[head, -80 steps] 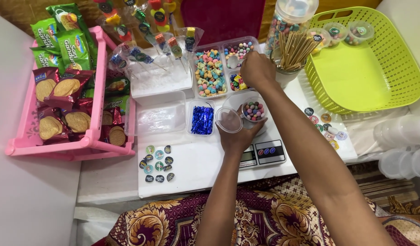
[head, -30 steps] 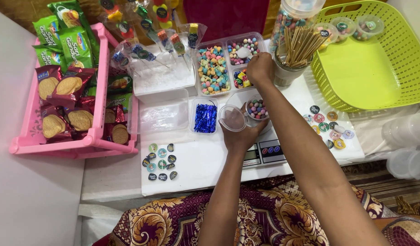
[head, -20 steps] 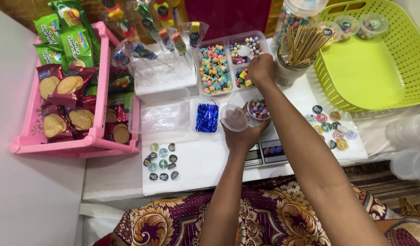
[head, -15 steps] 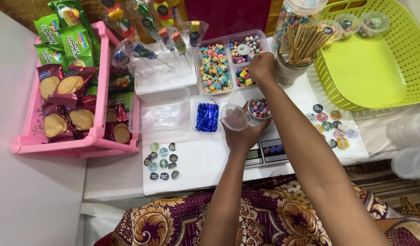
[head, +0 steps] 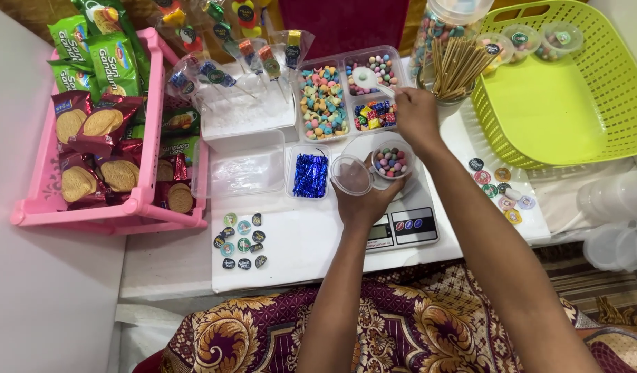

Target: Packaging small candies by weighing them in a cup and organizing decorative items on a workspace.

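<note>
My left hand (head: 365, 200) holds a clear round lid (head: 351, 174) just left of a small clear cup of coloured round candies (head: 391, 161). That cup stands on a white kitchen scale (head: 401, 224). My right hand (head: 416, 116) grips a small white scoop (head: 369, 77) over a clear divided candy tray (head: 346, 93), above the compartment of round candies. Other compartments hold pastel candies and wrapped sweets.
A pink rack of biscuit and snack packets (head: 104, 138) stands at left. Lollipops (head: 228, 62) lie over a clear box. Blue twist ties (head: 310, 175), round stickers (head: 239, 240), wooden sticks in a jar (head: 455, 65), a green basket (head: 574, 90) with filled cups, stacked lids (head: 619, 221).
My right hand stays over the divided tray with the scoop, shifting slightly. My left hand keeps the lid beside the cup. The view has drifted a little.
</note>
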